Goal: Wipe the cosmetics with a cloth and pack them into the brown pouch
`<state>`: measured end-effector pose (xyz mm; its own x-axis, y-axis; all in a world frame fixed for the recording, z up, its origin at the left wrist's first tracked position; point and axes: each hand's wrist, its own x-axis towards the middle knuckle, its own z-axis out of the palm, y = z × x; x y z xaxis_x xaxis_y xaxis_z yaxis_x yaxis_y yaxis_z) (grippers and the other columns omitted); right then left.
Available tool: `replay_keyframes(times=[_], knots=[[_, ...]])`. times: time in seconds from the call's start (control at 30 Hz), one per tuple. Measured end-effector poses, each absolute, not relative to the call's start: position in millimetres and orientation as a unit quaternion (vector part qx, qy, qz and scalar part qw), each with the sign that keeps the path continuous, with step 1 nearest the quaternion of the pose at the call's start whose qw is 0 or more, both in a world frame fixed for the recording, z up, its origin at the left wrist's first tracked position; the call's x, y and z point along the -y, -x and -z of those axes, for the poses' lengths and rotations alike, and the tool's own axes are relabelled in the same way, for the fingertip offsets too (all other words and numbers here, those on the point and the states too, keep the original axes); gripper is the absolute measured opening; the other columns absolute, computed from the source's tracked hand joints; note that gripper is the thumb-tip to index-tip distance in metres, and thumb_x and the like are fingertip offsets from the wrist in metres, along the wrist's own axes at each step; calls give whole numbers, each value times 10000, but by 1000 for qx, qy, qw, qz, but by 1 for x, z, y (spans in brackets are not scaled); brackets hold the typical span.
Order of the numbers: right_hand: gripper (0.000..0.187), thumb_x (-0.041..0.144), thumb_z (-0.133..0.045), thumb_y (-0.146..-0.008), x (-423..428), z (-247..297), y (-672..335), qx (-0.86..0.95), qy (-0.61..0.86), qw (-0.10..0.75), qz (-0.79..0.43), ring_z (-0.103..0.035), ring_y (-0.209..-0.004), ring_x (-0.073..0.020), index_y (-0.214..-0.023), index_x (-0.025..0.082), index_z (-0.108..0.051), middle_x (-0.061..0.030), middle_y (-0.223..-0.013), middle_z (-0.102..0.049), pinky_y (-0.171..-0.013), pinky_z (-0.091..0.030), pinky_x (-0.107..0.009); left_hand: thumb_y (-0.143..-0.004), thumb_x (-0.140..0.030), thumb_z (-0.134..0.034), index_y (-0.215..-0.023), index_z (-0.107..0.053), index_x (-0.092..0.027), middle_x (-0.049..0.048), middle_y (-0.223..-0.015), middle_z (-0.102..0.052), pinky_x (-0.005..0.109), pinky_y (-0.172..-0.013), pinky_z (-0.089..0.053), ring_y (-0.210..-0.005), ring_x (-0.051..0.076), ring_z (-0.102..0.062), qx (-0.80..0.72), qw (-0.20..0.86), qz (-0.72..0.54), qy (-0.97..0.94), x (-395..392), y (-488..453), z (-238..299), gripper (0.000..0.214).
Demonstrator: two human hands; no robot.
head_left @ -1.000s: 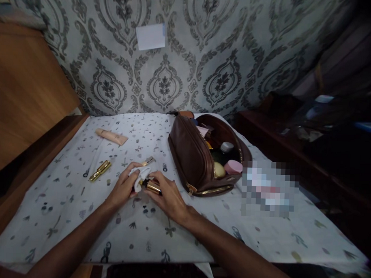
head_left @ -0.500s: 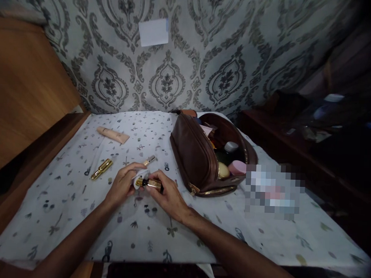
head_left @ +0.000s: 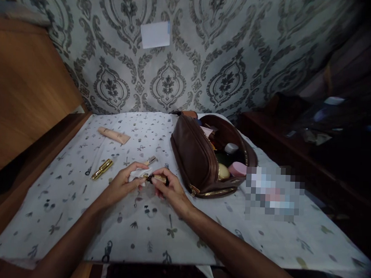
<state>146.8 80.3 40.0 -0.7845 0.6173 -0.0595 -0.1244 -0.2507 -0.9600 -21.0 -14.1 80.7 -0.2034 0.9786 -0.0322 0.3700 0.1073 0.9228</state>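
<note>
My left hand [head_left: 124, 183] is closed on a crumpled white tissue [head_left: 137, 174], its thumb pressing the tissue around one end of a small black-and-gold cosmetic tube [head_left: 161, 179]. The tube's other end is pinched in the fingers of my right hand [head_left: 174, 191]. Just beyond my hands lies a slim cosmetic tube [head_left: 150, 160] with a pale body and a shiny end, partly hidden. A shiny gold cosmetic tube [head_left: 102, 169] rests on the printed cloth [head_left: 133, 242] to the left. Farther back is a beige squeeze tube [head_left: 114, 135].
An unzipped brown cosmetic bag [head_left: 192, 155] stands right of my hands, holding several items, among them a pink sponge-like piece [head_left: 238, 169] and a white-capped container [head_left: 231, 148]. A pixelated patch covers something at its right. Wooden furniture [head_left: 36, 69] borders the left; a patterned wall [head_left: 167, 83] rises behind.
The tissue now wraps over the tube's gold end, which showed before. Both hands have shifted slightly, and my right hand has moved a little to the right with the tube.
</note>
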Motion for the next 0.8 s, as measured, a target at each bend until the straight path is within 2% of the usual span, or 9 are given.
replay_keyframes(times=[0.1, 0.17, 0.33, 0.53, 0.6, 0.67, 0.73, 0.8], knots=[[441, 562, -732, -746, -79, -41, -146, 545, 207, 258, -771, -410, -477, -91, -959, 235, -528, 87, -596, -503, -470, -302, -223, -894, -520, -553, -1147, -566, -195, -60, -551, -568, 217, -450, -292, -436, 116, -423, -665, 366, -415, -501, 11, 20, -76, 412], [431, 539, -759, -726, -79, -42, -146, 543, 201, 270, -769, -424, -497, -91, -936, 237, -535, 85, -626, -499, -486, -328, -227, -902, -544, -515, -1034, -566, -193, -77, -458, -516, 221, -448, -286, -400, 119, -401, -672, 356, -423, -492, 10, 19, -72, 378], [409, 502, -776, -732, -77, -43, -146, 553, 195, 277, -761, -531, -585, -113, -935, 229, -550, 69, -676, -543, -582, -437, -252, -915, -562, -466, -823, -520, -215, -88, -419, -466, 232, -474, -329, -395, 128, -447, -708, 286, -426, -486, 8, 13, -66, 363], [411, 506, -778, -738, -73, -37, -141, 545, 176, 285, -768, -568, -610, -122, -952, 230, -561, 50, -723, -597, -624, -494, -276, -934, -598, -356, -598, -427, -221, -35, -510, -472, 264, -519, -345, -513, 142, -468, -735, 186, -449, -473, 7, 9, -63, 510], [411, 499, -789, -728, -72, -35, -140, 538, 179, 291, -770, -566, -602, -118, -942, 231, -562, 52, -721, -597, -617, -496, -273, -942, -604, -323, -615, -448, -217, -25, -527, -491, 268, -532, -357, -538, 149, -480, -726, 204, -453, -475, 7, 10, -63, 522], [408, 490, -800, -714, -73, -35, -139, 530, 188, 299, -771, -569, -606, -121, -925, 231, -566, 49, -721, -602, -608, -495, -270, -943, -600, -333, -741, -514, -203, -31, -554, -527, 260, -528, -364, -533, 147, -485, -703, 259, -449, -486, 8, 12, -63, 481], [399, 481, -808, -704, -74, -34, -140, 515, 196, 308, -776, -579, -624, -129, -910, 231, -575, 43, -730, -609, -601, -491, -267, -908, -577, -464, -933, -534, -195, -39, -633, -576, 244, -545, -382, -565, 142, -506, -677, 313, -437, -502, 10, 14, -65, 389], [398, 476, -813, -696, -75, -35, -140, 496, 200, 314, -785, -582, -637, -131, -910, 229, -586, 40, -728, -612, -597, -484, -262, -835, -519, -629, -1078, -493, -204, -36, -748, -606, 234, -591, -411, -645, 145, -542, -655, 352, -431, -511, 10, 17, -67, 420]])
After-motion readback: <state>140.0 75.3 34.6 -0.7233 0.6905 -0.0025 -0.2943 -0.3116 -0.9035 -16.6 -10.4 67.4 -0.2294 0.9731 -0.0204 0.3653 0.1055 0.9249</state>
